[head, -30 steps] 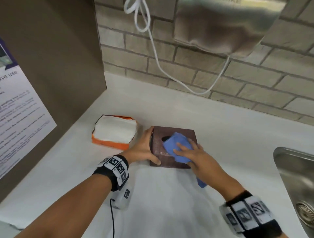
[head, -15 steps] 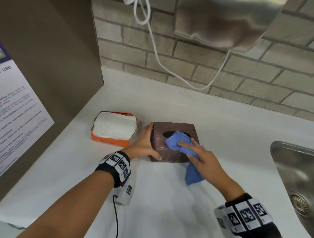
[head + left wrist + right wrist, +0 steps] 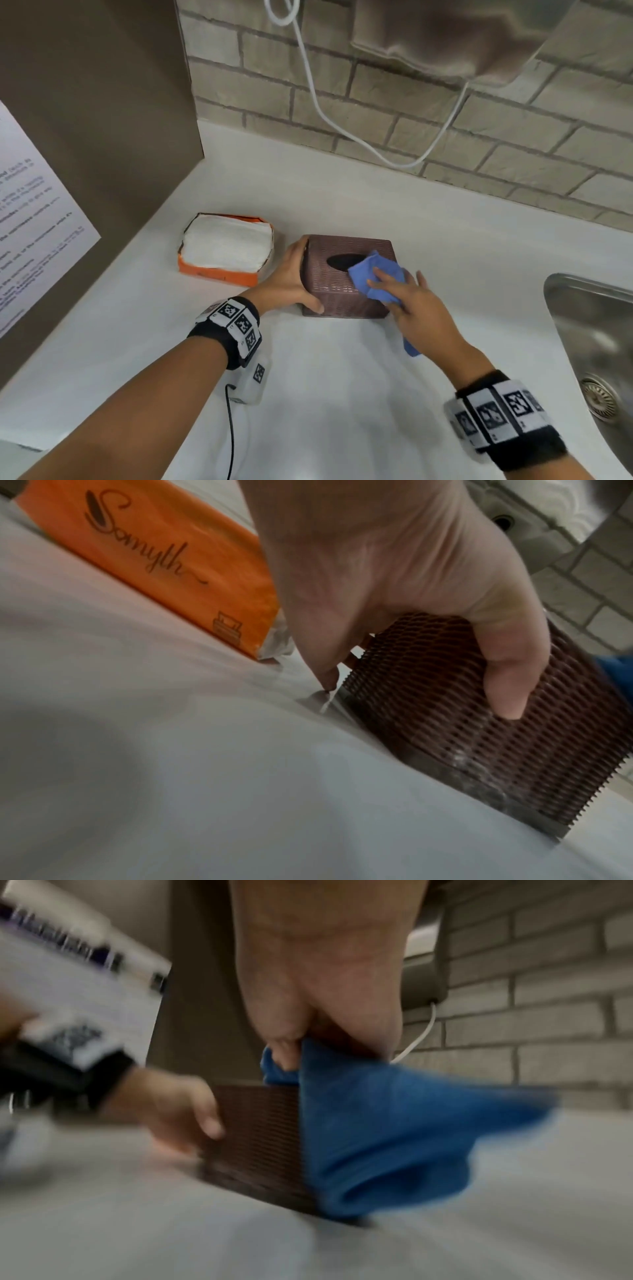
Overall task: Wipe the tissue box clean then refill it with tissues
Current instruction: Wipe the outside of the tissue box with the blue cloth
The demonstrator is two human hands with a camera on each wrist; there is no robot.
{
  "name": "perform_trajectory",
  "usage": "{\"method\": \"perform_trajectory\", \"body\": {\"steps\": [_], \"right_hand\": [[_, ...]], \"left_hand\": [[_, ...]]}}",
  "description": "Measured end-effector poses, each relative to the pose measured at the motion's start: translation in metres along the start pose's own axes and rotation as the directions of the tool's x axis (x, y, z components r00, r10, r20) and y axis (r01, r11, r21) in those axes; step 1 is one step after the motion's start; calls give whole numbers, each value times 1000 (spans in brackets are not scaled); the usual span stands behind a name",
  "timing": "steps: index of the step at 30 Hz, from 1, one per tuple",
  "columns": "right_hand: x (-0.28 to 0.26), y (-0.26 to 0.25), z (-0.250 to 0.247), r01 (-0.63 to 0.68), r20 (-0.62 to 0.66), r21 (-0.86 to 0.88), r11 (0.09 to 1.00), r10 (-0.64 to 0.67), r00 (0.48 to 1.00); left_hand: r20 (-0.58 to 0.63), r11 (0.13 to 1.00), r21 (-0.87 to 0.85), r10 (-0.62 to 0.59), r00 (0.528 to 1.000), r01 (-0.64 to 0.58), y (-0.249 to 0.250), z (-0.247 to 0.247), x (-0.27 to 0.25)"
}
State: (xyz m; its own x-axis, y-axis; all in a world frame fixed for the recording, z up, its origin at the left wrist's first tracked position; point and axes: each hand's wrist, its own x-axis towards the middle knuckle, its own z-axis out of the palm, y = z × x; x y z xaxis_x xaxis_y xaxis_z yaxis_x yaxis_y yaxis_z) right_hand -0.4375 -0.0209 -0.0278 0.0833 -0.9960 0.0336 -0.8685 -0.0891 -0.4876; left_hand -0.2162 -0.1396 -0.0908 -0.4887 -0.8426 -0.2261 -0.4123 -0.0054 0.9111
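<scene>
On the white counter [image 3: 342,192], the left hand [image 3: 291,277] clasps the brown woven tissue box [image 3: 342,291] by its left side; the right hand [image 3: 407,305] presses a blue cloth [image 3: 373,277] on its top, fingers straight.

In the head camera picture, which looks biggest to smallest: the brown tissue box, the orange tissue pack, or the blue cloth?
1. Brown tissue box and orange tissue pack: they look about alike, so no ranking.
2. Blue cloth: smallest as seen, though the right hand hides part.
</scene>
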Motion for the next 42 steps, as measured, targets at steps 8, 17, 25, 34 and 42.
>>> {"method": "perform_trajectory", "body": {"steps": [8, 17, 25, 34, 42], "right_hand": [[10, -19, 8, 100, 105, 5, 995, -99, 990], [25, -53, 32, 153, 77, -34, 988, -150, 986], [10, -6, -27, -214, 72, 444, 870, 204, 976], [35, -45, -82, -6, -312, 739, 674, 350, 883], [43, -34, 35, -47, -19, -336, 941, 43, 999]], "left_hand": [[-19, 1000, -10, -12, 1000, 12, -1, -3, -1], [23, 999, -29, -15, 1000, 15, 1, -2, -2], [-8, 999, 21, 33, 999, -33, 4, -1, 0], [4, 998, 41, 51, 999, -51, 6, -3, 0], [-5, 996, 18, 89, 996, -89, 6, -2, -1]]}}
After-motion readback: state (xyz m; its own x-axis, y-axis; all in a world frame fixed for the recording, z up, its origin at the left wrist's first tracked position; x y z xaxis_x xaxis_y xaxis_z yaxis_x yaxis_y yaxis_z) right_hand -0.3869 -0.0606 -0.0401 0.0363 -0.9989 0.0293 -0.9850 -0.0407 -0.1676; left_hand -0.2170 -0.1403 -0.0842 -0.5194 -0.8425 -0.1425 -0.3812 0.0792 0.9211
